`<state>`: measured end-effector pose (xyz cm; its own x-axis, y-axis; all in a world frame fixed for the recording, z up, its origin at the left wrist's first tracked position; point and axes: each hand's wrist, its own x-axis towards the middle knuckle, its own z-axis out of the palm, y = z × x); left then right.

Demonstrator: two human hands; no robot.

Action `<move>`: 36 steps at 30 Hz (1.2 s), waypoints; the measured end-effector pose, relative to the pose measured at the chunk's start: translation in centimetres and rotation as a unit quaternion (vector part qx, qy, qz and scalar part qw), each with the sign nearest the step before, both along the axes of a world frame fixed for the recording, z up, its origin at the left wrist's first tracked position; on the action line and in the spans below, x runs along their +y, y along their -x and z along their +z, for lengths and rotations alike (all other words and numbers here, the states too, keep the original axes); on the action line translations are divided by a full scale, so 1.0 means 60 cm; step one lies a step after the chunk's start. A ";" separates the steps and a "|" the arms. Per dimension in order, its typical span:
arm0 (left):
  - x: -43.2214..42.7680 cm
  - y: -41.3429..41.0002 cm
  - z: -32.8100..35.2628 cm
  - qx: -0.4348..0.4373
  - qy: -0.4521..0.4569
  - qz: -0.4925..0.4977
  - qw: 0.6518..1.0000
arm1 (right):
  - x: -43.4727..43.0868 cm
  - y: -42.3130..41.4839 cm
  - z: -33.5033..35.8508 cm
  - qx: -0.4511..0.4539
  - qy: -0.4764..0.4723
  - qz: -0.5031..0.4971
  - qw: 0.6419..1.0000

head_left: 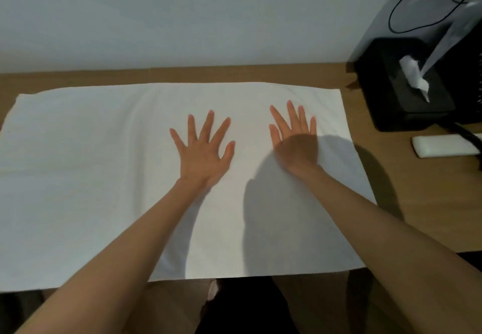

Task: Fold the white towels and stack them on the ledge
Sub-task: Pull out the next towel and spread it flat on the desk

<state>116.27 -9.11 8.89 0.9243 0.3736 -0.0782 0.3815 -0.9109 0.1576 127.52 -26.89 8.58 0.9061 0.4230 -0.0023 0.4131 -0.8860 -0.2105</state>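
We press our left hand (204,151) and right hand (296,140) flat on the white towel (78,177) spread across the desk (417,190), fingers (208,122) straight and splayed, gripping nothing.

A white towel (104,172) lies spread flat on the wooden ledge (417,203). The left hand (204,148) presses on it, palm down with fingers splayed; the right hand (296,143) lies flat just beside it. Beyond the right hand stands a black tissue box (396,96), with a white remote (443,145) near it.
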 end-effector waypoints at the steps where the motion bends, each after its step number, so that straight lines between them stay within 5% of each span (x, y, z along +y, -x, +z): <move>1: -0.001 0.001 -0.001 -0.003 -0.002 0.001 1.000 | -0.010 -0.012 0.000 0.005 -0.003 -0.011 1.000; 10: -0.007 0.000 0.014 -0.004 0.029 0.007 1.000 | -0.058 -0.071 0.026 0.031 -0.010 -0.097 0.995; 17: 0.010 -0.037 0.077 -0.171 0.076 0.022 0.982 | -0.021 -0.125 0.090 -0.033 -0.129 -0.037 0.990; 24: 0.022 -0.101 0.092 -0.097 0.066 0.005 0.993 | -0.030 -0.189 0.085 0.080 -0.084 -0.133 0.984; 32: 0.017 -0.106 0.064 -0.051 0.035 -0.002 0.998 | -0.043 -0.206 0.074 0.038 0.015 -0.155 0.987; 36: 0.017 -0.100 0.068 -0.032 0.066 -0.008 0.997 | -0.039 -0.193 0.075 0.001 0.089 -0.081 0.993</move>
<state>122.25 -8.09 12.97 0.9348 0.3487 -0.0666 0.3521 -0.8865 0.3002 139.13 -29.24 13.09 0.9624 0.2637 -0.0648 0.2611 -0.9642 -0.0453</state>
